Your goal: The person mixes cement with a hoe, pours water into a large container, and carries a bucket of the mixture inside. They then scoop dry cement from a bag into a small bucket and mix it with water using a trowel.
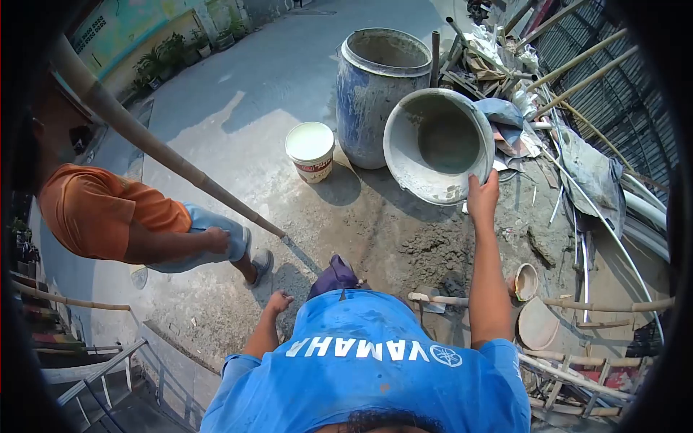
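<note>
Head view, left to right: co-worker in orange (90, 209) stood side-on, one hand (218, 240) low by the shorts; couldn't tell if it gripped anything. Bamboo pole (173, 160) slanted down to the ground nearby; top end out of frame, so its upper support couldn't be told.

Wearer's left hand (278, 301) hung out to the side, fingers loosely curled, nothing visible in it; exact finger gap unclear. Probably just out for balance, since the other arm was extended.

White bucket (315, 170) stood upright on flat ground, apart from both hands. Pale top: lid or contents, couldn't tell. Blue drum (357, 112) stood upright just beside it, mouth up; likely stable on its own wide base.

Grey basin (404, 162) was in front of the drum's right side, tilted, mouth toward the wearer. Contact with the drum or ground: not clear. Right hand (483, 196) was closed on its near rim, thumb over the lip, likely because the rim was the easiest edge to pinch one-handed.

Crumbly grey heap (440, 252) lay on the ground below. Scrap pile (498, 65) sat behind, far right.
</note>
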Motion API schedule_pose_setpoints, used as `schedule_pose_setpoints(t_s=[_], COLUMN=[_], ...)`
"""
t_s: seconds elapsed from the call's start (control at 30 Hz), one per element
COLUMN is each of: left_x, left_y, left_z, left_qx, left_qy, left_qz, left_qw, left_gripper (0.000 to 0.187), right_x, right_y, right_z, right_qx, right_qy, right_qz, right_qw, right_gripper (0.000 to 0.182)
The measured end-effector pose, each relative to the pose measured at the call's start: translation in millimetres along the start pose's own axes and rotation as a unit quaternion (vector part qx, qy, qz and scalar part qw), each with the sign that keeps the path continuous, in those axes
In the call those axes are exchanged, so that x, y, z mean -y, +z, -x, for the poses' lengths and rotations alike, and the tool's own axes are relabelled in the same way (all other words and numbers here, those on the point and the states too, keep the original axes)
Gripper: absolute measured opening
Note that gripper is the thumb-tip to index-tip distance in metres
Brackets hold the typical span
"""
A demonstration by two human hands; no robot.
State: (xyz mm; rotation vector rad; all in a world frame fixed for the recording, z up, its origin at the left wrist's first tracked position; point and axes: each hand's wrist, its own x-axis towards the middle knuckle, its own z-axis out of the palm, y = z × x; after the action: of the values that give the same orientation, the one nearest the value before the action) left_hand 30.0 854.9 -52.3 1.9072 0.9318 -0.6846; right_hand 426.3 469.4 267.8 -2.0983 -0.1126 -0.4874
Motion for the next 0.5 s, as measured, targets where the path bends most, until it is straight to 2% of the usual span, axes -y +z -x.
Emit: schedule_pose_setpoints(t_s=[0.03, 0.07, 0.1, 0.2, 0.23, 0.33, 0.37, 0.43, 0.5], left_x=[-24.0, -61.4, -120.7, -261.1, -297.4, -385.6, -408.1, -438.2, -450.0], left_y=[-15.5, -37.3, -67.3, -136.6, -153.2, -190.4, -198.5, -205.3, -202.7], left_z=[-44.3, -72.2, -74.0, -92.5, -97.2, -118.8, -129.3, -168.1, -216.7], left_qx=[-0.05, -0.08, -0.12, -0.153, -0.153, -0.148, -0.154, -0.158, -0.172], left_qy=[0.072, 0.133, 0.168, 0.265, 0.265, 0.293, 0.293, 0.276, 0.255], left_qz=[-0.039, -0.015, -0.04, 0.038, 0.037, 0.086, 0.104, 0.133, 0.165], left_qw=[0.995, 0.988, 0.978, 0.951, 0.951, 0.941, 0.938, 0.939, 0.937], left_gripper=[0.037, 0.038, 0.039, 0.036, 0.036, 0.033, 0.032, 0.03, 0.03], right_x=[6.9, 7.0, 32.4, 78.7, 81.2, 68.7, 70.6, 55.1, 29.1], right_y=[13.3, 32.5, 42.0, 93.5, 116.6, 207.8, 238.1, 311.1, 390.6], right_z=[-39.3, -83.3, -121.6, -232.4, -270.7, -388.4, -419.3, -475.8, -523.0], right_qx=[-0.002, -0.054, -0.028, -0.071, -0.078, -0.047, 0.016, 0.083, 0.186], right_qy=[-0.014, -0.074, -0.063, -0.1, -0.173, -0.214, -0.209, -0.25, -0.212], right_qz=[0.01, 0.018, -0.005, 0.064, 0.079, 0.199, 0.215, 0.288, 0.333], right_qw=[1.0, 0.996, 0.998, 0.99, 0.979, 0.955, 0.954, 0.92, 0.9], right_gripper=[0.031, 0.032, 0.033, 0.033, 0.034, 0.037, 0.033, 0.026, 0.022])
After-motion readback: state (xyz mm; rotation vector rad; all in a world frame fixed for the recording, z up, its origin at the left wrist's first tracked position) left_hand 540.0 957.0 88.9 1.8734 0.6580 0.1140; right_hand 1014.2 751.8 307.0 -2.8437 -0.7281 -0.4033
